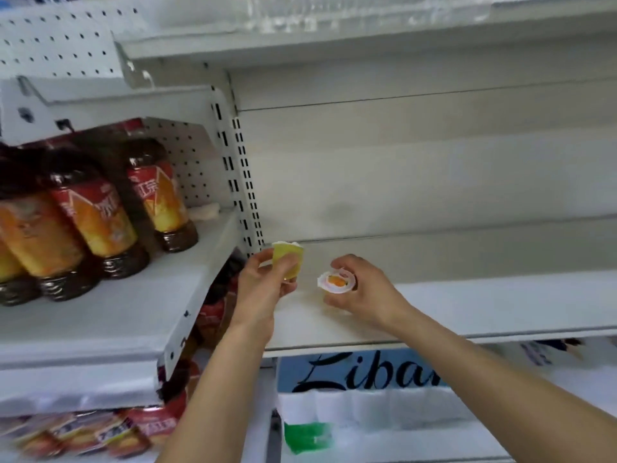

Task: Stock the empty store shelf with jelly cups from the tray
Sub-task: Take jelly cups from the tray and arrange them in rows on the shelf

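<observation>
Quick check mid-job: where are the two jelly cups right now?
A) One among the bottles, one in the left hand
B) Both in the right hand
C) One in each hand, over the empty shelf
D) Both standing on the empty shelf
C: the left hand holds the yellow cup and the right hand holds the orange cup, both over the shelf.

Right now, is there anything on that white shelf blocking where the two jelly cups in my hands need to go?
Nothing visible blocks them. The left hand holds the yellow jelly cup and the right hand holds the orange-topped jelly cup, both over the white shelf, whose surface beneath and behind them is bare.
</observation>
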Motion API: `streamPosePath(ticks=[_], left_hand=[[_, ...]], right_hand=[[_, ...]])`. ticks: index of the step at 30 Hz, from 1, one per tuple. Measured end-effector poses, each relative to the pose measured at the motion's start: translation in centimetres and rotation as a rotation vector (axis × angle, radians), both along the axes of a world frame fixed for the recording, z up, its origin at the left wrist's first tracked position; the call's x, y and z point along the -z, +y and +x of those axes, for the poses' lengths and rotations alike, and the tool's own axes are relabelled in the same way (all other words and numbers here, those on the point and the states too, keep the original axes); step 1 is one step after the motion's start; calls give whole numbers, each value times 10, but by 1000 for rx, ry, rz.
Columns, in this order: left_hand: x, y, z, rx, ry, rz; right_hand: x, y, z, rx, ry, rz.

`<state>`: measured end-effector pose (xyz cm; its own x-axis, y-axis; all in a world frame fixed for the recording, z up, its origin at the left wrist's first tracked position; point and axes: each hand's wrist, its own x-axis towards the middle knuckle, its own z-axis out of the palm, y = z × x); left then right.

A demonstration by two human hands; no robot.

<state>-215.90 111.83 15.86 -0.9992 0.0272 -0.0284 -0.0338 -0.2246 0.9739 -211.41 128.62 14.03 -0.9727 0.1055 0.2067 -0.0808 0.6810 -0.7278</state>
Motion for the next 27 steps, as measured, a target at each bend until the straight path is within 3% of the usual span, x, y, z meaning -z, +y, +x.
streamPosePath(ticks=[10,18,27], left_hand=[[13,-41,-24,-131,112,-81],[23,-42,-33,-154,181,-152],[46,-30,-47,-112,253,-606]], right_hand=[[0,-57,-118,20,-56,89],[7,-61,-140,20,-16,117],[-5,-23,-70,58,76,113]])
